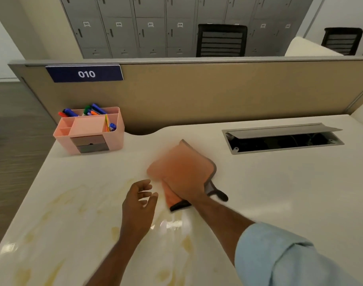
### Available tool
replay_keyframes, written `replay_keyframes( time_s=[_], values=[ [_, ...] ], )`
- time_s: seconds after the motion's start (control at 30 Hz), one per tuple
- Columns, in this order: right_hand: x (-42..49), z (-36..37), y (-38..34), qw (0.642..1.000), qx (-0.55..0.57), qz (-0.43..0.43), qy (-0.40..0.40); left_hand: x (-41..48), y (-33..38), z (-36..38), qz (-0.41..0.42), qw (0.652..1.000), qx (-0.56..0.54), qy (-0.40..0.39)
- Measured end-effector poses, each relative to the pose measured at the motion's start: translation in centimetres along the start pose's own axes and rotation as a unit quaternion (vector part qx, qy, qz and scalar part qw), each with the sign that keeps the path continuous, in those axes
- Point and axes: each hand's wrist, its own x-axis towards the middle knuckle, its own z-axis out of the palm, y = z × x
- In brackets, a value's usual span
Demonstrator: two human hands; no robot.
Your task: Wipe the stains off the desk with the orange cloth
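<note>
The orange cloth (180, 164) with a grey border lies on the white desk (279, 193), blurred by motion. My right hand (189, 189) is closed over its near part and presses it to the desk. My left hand (140, 200) hovers just left of the cloth, fingers apart and curled, holding nothing. Yellowish stains (77, 203) smear the desk's left and near parts, left of and below the cloth.
A pink organiser (90, 139) with markers stands at the back left corner. A cable hatch (283, 139) with its lid raised sits in the desk at the back right. A beige partition (217, 91) marked 010 closes the far edge. The desk's left edge drops to the floor.
</note>
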Motion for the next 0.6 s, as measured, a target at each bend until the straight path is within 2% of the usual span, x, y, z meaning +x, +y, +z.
replay_keyframes(
  time_s=[0.1, 0.17, 0.3, 0.37, 0.47, 0.6],
  values=[
    [-3.4, 0.3, 0.0, 0.997, 0.026, -0.076, 0.008, 0.1, -0.5, -2.6, 0.035, 0.999, 0.034, -0.002],
    [-5.1, -0.1, 2.1, 0.995, 0.041, -0.092, 0.018, 0.2, -1.4, -5.3, 0.054, 0.996, 0.068, 0.007],
    [-3.9, -0.8, 4.7, 0.999, -0.001, -0.03, 0.042, -0.1, -4.9, -12.6, 0.056, 0.987, 0.14, 0.062],
    [-1.6, -0.8, 3.9, 0.999, -0.029, 0.017, 0.018, -0.4, -6.2, -14.9, 0.033, 0.982, 0.162, 0.091],
    [1.2, 0.5, 0.1, 0.998, -0.04, 0.028, -0.033, -1.3, -7.8, -16.6, 0.009, 0.976, 0.193, 0.099],
    [-1.5, 1.6, -3.2, 0.994, -0.033, -0.098, -0.035, -2.1, -7.4, -17.6, 0.017, 0.965, 0.257, 0.055]
  ],
)
